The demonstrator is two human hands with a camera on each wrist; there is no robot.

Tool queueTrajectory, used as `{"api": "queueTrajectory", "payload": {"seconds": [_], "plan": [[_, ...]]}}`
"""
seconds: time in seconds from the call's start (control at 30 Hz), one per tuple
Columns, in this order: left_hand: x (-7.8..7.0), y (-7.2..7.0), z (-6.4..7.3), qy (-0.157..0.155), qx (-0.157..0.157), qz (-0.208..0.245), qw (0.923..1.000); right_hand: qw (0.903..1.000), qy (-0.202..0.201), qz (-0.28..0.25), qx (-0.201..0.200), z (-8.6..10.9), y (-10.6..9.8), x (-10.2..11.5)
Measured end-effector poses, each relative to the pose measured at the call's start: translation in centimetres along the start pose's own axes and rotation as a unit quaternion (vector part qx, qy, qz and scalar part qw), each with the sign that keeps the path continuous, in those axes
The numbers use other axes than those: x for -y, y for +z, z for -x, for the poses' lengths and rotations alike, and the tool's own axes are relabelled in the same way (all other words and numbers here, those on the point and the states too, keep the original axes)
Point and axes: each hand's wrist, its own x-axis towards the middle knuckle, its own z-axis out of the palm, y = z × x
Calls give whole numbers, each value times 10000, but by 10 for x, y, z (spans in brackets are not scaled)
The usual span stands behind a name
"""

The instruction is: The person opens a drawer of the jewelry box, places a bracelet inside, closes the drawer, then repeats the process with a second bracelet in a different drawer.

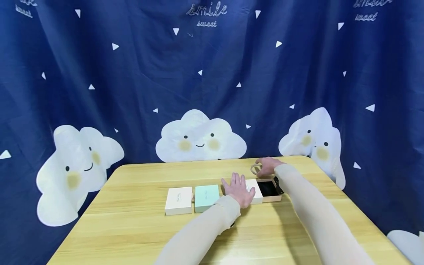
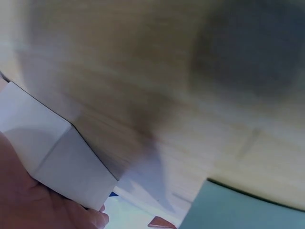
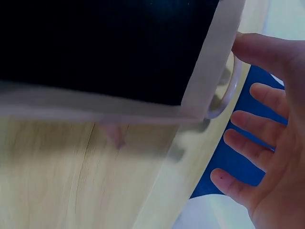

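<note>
In the head view my right hand point(image 1: 267, 165) is at a pale bangle point(image 1: 252, 169) behind the boxes. In the right wrist view the thumb tip is right at the bangle point(image 3: 234, 88), with the other fingers point(image 3: 243, 126) spread apart. Whether they grip the bangle, I cannot tell. My left hand point(image 1: 237, 191) lies on the sleeve of a white gift box point(image 1: 257, 200), fingers spread. Out of its right side extends a drawer point(image 1: 272, 198) with a black lining point(image 1: 267, 188). In the left wrist view the palm rests against the box point(image 2: 71, 162).
Left of my left hand sits a mint green box point(image 1: 206, 197), and beside it another white box point(image 1: 179, 200). All stand on a wooden table point(image 1: 139, 228). Close behind the table's far edge hangs a blue curtain point(image 1: 139, 81) with clouds.
</note>
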Motion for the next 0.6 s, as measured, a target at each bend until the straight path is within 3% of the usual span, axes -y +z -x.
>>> {"api": "queueTrajectory", "payload": {"seconds": [0.23, 0.6], "plan": [[-2, 3, -1, -9, -11, -48, 10000, 9998, -27, -163, -56, -5, 5, 3], [-1, 8, -4, -107, -49, -156, 9998, 9996, 211, 121, 128, -9, 6, 5]]}}
